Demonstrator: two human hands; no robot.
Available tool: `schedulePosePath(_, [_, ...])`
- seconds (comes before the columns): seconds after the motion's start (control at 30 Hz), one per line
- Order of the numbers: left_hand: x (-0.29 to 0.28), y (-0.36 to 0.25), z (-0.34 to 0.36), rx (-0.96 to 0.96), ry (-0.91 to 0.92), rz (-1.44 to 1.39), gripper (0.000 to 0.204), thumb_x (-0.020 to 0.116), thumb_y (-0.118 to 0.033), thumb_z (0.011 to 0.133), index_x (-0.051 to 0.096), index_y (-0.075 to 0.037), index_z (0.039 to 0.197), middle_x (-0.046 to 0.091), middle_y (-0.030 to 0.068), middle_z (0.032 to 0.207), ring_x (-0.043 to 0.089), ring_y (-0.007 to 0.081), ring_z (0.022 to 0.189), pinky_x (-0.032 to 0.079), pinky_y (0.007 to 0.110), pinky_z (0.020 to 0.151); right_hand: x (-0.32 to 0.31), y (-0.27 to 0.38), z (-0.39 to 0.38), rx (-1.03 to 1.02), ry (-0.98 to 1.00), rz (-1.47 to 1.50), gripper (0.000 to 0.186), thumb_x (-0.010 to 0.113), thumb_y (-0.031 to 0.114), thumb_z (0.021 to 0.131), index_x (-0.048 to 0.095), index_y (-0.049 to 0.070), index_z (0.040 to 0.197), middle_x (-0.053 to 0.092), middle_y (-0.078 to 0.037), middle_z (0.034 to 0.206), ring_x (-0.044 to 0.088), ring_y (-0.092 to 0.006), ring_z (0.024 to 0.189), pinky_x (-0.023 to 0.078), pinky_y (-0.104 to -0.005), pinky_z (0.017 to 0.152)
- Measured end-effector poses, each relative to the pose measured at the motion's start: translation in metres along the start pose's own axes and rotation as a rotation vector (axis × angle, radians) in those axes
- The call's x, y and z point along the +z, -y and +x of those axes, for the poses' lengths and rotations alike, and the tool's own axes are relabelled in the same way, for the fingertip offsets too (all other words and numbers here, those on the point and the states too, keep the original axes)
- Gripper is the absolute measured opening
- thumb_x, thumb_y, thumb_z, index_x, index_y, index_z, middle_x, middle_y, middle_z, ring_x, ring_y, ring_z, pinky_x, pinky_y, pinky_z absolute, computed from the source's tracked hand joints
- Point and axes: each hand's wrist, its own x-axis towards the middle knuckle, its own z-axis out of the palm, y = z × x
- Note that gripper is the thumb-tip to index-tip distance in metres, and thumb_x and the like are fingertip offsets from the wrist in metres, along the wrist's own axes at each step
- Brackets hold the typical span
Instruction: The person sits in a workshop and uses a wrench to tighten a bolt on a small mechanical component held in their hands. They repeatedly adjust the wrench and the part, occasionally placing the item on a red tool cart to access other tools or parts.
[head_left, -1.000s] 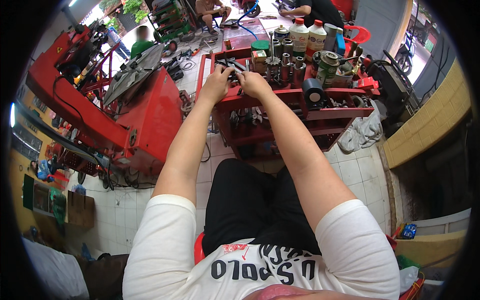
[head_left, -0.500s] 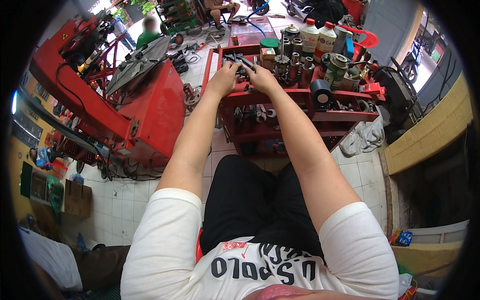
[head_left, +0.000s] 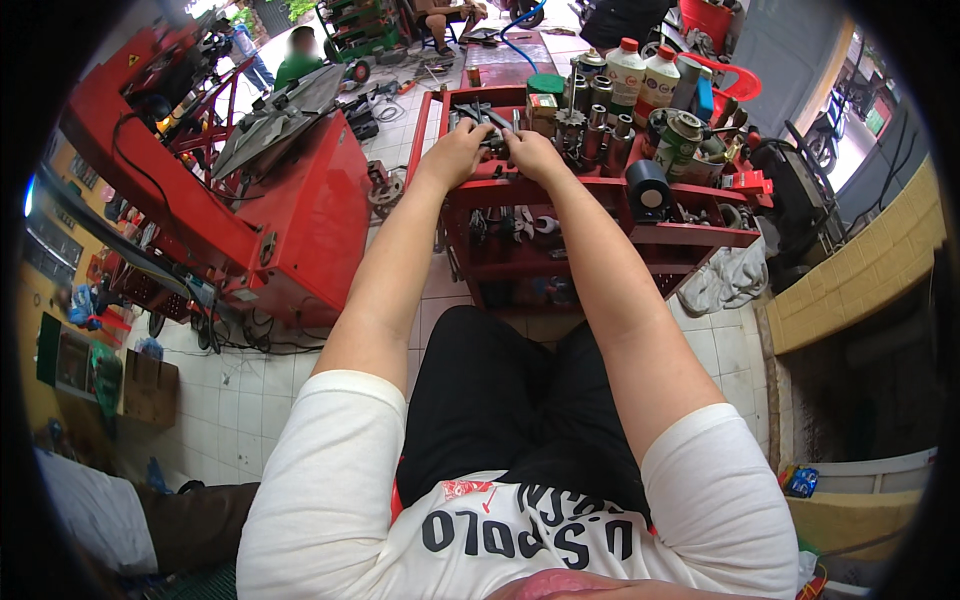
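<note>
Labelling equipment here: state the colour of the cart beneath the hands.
Red; the cart shows best in the head view.

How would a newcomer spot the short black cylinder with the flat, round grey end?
Find the red metal tool cart in front of the wearer. On its near side, to the right of the wearer's bare right hand, sits the short black cylinder. Unlike the upright green-and-white metal can just behind it, its flat, round grey end faces the wearer.
</note>
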Motion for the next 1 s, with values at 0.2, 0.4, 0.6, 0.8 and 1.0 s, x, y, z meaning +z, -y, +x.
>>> schedulePosePath(0.2, [0.001, -0.002, 0.004, 0.013, -0.010, 0.012, 0.045, 0.073, -0.014, 0.093, 0.058, -0.012, 0.135, 0.061, 0.0216, 0.121, 0.068, 0.0443, 0.105, 0.058, 0.051, 0.088, 0.002, -0.013, 0.005, -0.147, -0.069, -0.070, 0.045, 0.056, 0.040, 0.104, 0.071, -0.001, 0.116, 0.075, -0.024, 0.102, 0.072, -0.0402, 0.097, 0.054, -0.0465, 0.090])
schedulePosePath(0.4, [0.000, 0.001, 0.000, 0.014, -0.002, 0.026, 0.045, 0.073, -0.015, 0.093, 0.058, -0.014, 0.135, 0.061, 0.0208, 0.121, 0.068, 0.0433, 0.105, 0.059, 0.051, 0.088, 0.000, -0.003, 0.002, 0.100, 0.005, 0.157, 0.048, 0.057, 0.042, 0.103, 0.074, -0.001, 0.114, 0.074, -0.028, 0.105, 0.071, -0.0442, 0.104, 0.053, -0.0487, 0.095])
schedulePosePath(0.6, [0.001, -0.001, 0.002, 0.003, 0.001, 0.027, 0.044, 0.073, -0.016, 0.093, 0.058, -0.014, 0.135, 0.061, 0.0198, 0.121, 0.068, 0.0424, 0.105, 0.058, 0.051, 0.087, -0.002, -0.006, 0.002, -0.029, -0.017, -0.053, 0.052, 0.057, 0.045, 0.103, 0.075, -0.002, 0.115, 0.075, -0.026, 0.102, 0.073, -0.0394, 0.100, 0.055, -0.0445, 0.093])
schedulePosePath(0.8, [-0.001, -0.001, -0.001, -0.007, 0.012, 0.021, 0.043, 0.073, -0.016, 0.094, 0.058, -0.014, 0.135, 0.061, 0.0198, 0.122, 0.068, 0.0423, 0.105, 0.058, 0.051, 0.087, -0.002, -0.008, -0.001, 0.042, -0.026, 0.217, 0.052, 0.060, 0.049, 0.103, 0.077, 0.000, 0.108, 0.076, -0.015, 0.085, 0.072, -0.0257, 0.077, 0.055, -0.0391, 0.073])
schedulePosePath(1.0, [-0.002, -0.003, 0.002, 0.024, 0.025, 0.038, 0.044, 0.073, -0.015, 0.093, 0.059, -0.015, 0.135, 0.060, 0.0198, 0.124, 0.068, 0.0423, 0.105, 0.058, 0.051, 0.088, -0.002, -0.017, 0.009, 0.043, -0.067, -0.093, 0.053, 0.062, 0.050, 0.102, 0.075, 0.000, 0.108, 0.076, -0.012, 0.084, 0.068, -0.0174, 0.067, 0.053, -0.0357, 0.058])
